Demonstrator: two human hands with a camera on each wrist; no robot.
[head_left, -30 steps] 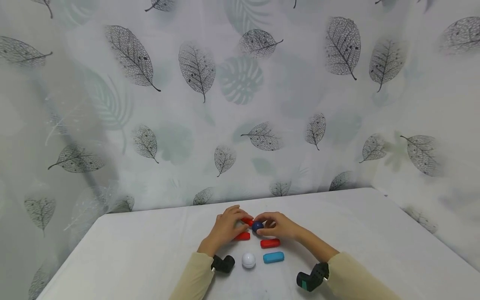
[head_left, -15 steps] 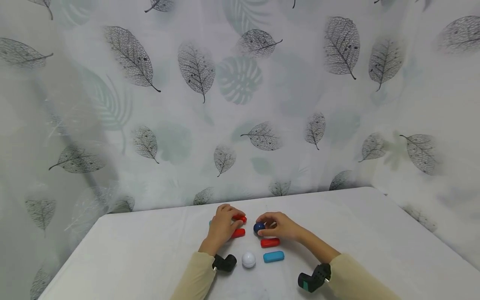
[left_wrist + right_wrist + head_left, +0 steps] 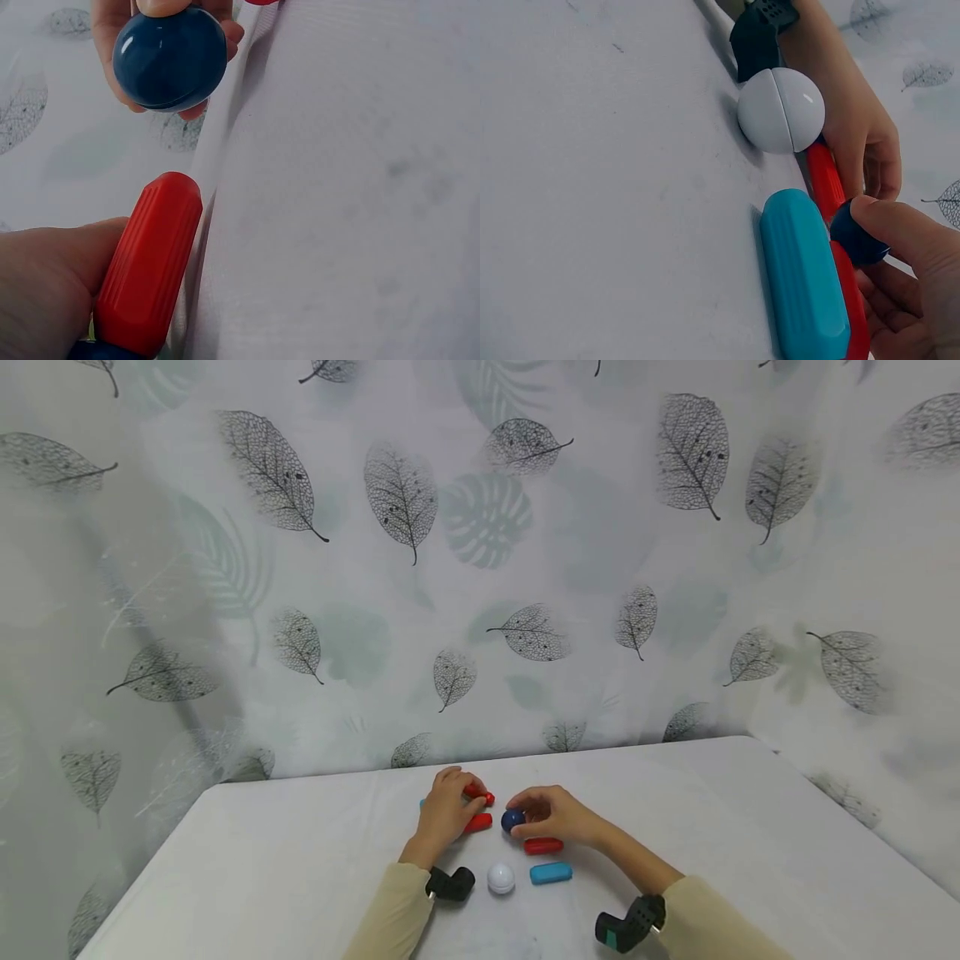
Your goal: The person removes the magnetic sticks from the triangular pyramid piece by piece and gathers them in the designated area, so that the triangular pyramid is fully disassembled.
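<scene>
In the head view, my left hand (image 3: 444,814) holds a red bar (image 3: 489,798) between its fingers and thumb. Another red bar (image 3: 478,822) sticks out under that thumb. The left wrist view shows a ribbed red bar (image 3: 150,262) beside the thumb, with a blue part (image 3: 105,351) at its lower end. My right hand (image 3: 561,814) pinches a dark blue ball (image 3: 512,821), thumb against its side. That ball (image 3: 859,236) is just right of the left hand's bars, a small gap between them in the head view.
A loose red bar (image 3: 543,846) lies below the right hand. Nearer me are a light blue bar (image 3: 551,872) and a white ball (image 3: 501,877) on the white table (image 3: 285,860). A bit of light blue (image 3: 422,803) shows behind the left hand. A leaf-patterned curtain (image 3: 480,610) hangs behind.
My left hand has drawn the red bars leftward, away from the dark blue ball they met a second ago. In the last half second the right hand has brought the ball slightly left.
</scene>
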